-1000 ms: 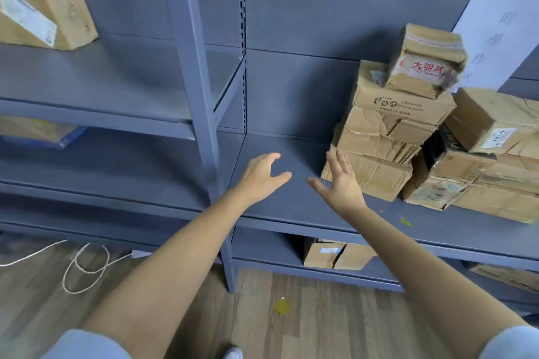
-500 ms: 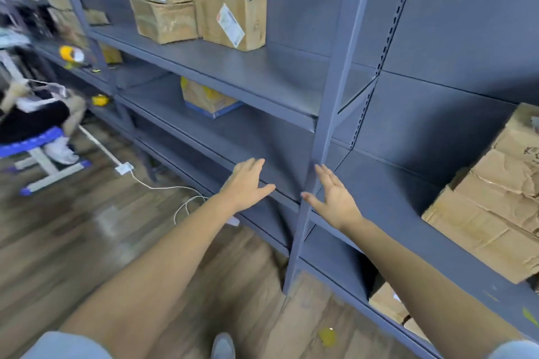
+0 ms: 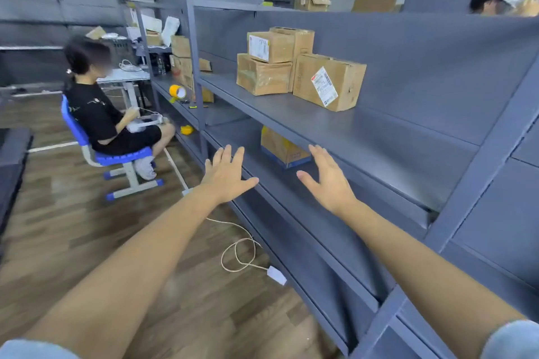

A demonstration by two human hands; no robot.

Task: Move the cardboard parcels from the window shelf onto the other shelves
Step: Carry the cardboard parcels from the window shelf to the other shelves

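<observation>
The view has swung left since half a second ago, bringing a seated person (image 3: 102, 114) into sight. Left hand (image 3: 226, 176) and right hand (image 3: 329, 181) hover empty, fingers straight and slightly spread. Parcels (image 3: 300, 67) sit on the upper shelf (image 3: 364, 131), the labelled one lying lengthwise along it.

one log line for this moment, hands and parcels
left hand: open, empty | right hand: open, empty | parcels: on upper shelf

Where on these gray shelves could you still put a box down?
The upper shelf is bare from the labelled parcel rightward to the post. The shelf below is bare right of the yellow-and-blue box. It is crowded where three parcels cluster. Both hands, left hand and right hand, are free.
</observation>
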